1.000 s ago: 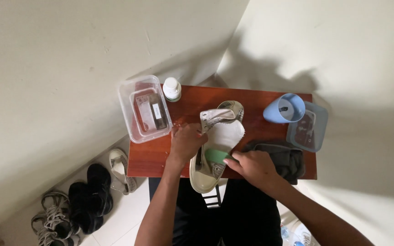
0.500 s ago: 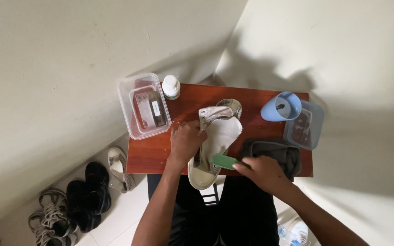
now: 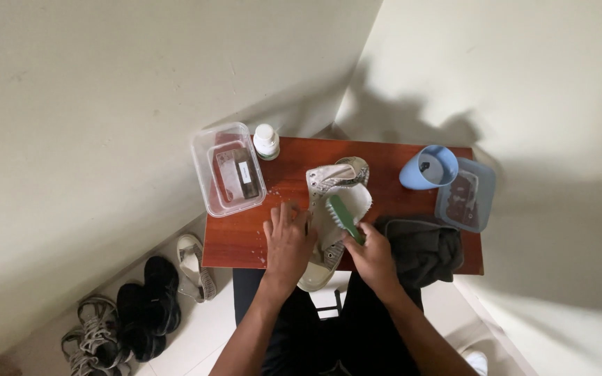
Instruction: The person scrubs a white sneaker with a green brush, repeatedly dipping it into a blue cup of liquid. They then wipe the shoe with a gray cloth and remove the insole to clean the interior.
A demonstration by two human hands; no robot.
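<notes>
Head cam, looking down on a small red-brown bench (image 3: 245, 240) set in a room corner w/ pale walls. A person stands at the near edge, both forearms reaching in.

Left hand (image 3: 288, 244) lies flat, palm down, fingers spread & open, pressing on the near-left side of a whitish high-top sneaker (image 3: 336, 209). Not wrapped around anything, just pinning the shoe to the bench. The sneaker lies on its side at about bench centre, toe end hanging over the near edge, ankle opening pointing to the far side.

Right hand (image 3: 372, 254) has fingers closed on the handle of a green brush (image 3: 343, 217). Brush head sits on the sneaker's upper, touching it, angled up-left from the hand.

Other stuff on the bench: clear plastic container (image 3: 228, 169) at far-left corner, overhanging the edge a bit, small dark items inside, can't tell what. White-capped bottle (image 3: 266, 141) just beside it at the far edge. Blue cup (image 3: 428, 167) at far right, touching a grey-blue tray (image 3: 465, 193) that holds something dark. Dark grey cloth (image 3: 423, 247) bunched up at near right, just beside the right hand.

Wet flecks show on the bench surface near the left hand.

Floor at left of bench: pale sandal (image 3: 193, 264), black shoes (image 3: 144, 306), grey laced sneakers (image 3: 88, 341) in a loose row along the wall.
</notes>
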